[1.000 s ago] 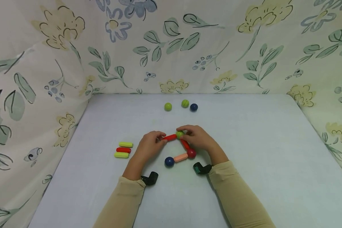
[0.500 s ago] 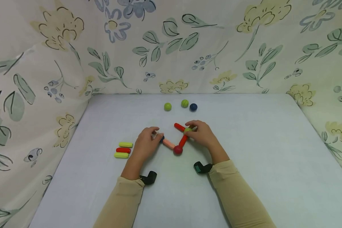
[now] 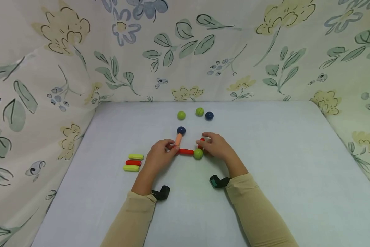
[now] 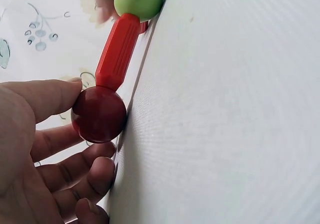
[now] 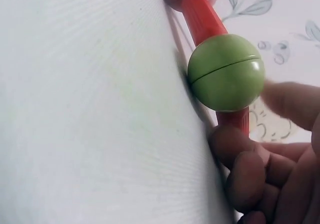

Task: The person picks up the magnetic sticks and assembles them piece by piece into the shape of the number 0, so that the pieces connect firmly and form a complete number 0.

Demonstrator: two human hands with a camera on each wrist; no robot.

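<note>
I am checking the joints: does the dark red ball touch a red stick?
Touching: the left wrist view shows a red stick meeting the dark red ball end-on, without any gap.

"What's beyond the grip?"
"A green ball (image 3: 181, 115), a grooved green ball (image 3: 199, 112) and a dark blue ball (image 3: 209, 116), with floral cloth (image 3: 185, 77) behind."
"And left of the grip?"
"A red stick (image 3: 133, 163) between the far yellow stick (image 3: 136, 156) and near yellow stick (image 3: 131, 168), on the white tabletop (image 3: 274, 147)."
</note>
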